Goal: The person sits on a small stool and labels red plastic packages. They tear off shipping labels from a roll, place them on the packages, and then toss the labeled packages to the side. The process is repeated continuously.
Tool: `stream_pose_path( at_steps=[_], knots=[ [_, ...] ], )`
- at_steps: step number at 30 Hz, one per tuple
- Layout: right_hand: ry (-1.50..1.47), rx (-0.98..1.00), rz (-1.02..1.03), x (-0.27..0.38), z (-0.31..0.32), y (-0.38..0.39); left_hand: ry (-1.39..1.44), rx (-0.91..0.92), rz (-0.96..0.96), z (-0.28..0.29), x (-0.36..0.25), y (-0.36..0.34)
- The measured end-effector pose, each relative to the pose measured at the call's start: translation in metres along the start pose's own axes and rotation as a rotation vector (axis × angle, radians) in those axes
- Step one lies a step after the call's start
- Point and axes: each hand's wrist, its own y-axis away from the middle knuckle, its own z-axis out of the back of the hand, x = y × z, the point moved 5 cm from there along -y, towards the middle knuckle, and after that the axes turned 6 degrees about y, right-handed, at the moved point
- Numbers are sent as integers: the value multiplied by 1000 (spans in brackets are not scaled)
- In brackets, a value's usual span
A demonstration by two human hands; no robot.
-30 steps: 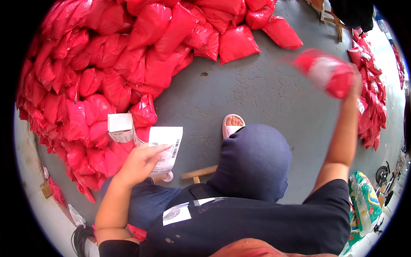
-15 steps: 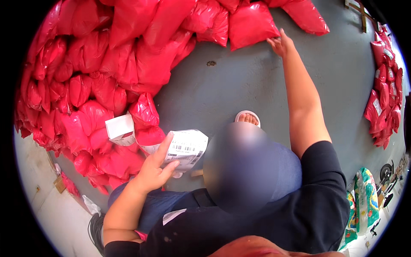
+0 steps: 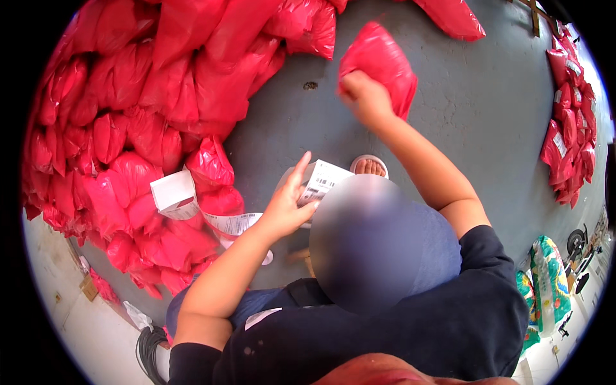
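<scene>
My right hand [image 3: 366,97] is closed round the near edge of a red plastic parcel bag [image 3: 385,64], which hangs tilted over the grey floor. In my left hand [image 3: 289,204] is the end of a strip of white printed shipping labels [image 3: 326,176], pinched between thumb and fingers. Behind that hand, part of the strip [image 3: 234,223] runs back toward a white folded label stack [image 3: 174,194] among the red bags. A blurred round patch beside the labels hides part of my lap and perhaps some of the strip.
A big heap of red parcel bags [image 3: 147,83] fills the left and far left. One bag [image 3: 452,18] lies at the far edge. More labelled red bags [image 3: 568,128] are piled at the far right. A green patterned sack [image 3: 550,285] stands at lower right; coiled black cable [image 3: 153,353] lies at lower left.
My right hand has taken hold of a red bag from the far side and drawn it nearer. My left hand has moved right with the labels, drawing the strip out behind it.
</scene>
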Motion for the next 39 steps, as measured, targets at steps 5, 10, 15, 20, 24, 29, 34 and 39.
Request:
stream_pose_path(
  at_steps=[5, 10, 15, 20, 24, 29, 34, 39],
  knots=[
    [-688, 474, 11, 40, -46, 53, 89, -118, -51, 20, 29, -18],
    [-602, 662, -78, 71, -8, 87, 78, -193, 97, 27, 43, -21],
    [-590, 300, -224, 48, -18, 93, 139, -168, 128, 34, 59, -51],
    [-489, -7, -303, 18, -23, 81, 37, -225, 380, 53, 69, -89],
    [-127, -311, -182, -25, -22, 54, 6, -257, 432, 80, 100, -117],
    [146, -274, -270, -71, -25, 30, 103, -207, 726, 127, 156, -99],
    [485, -293, -256, -64, -27, 28, 59, -245, 905, 148, 192, -24],
    [452, -81, 15, -12, -66, 30, -404, -166, 1134, 184, 226, 68]
  ],
)
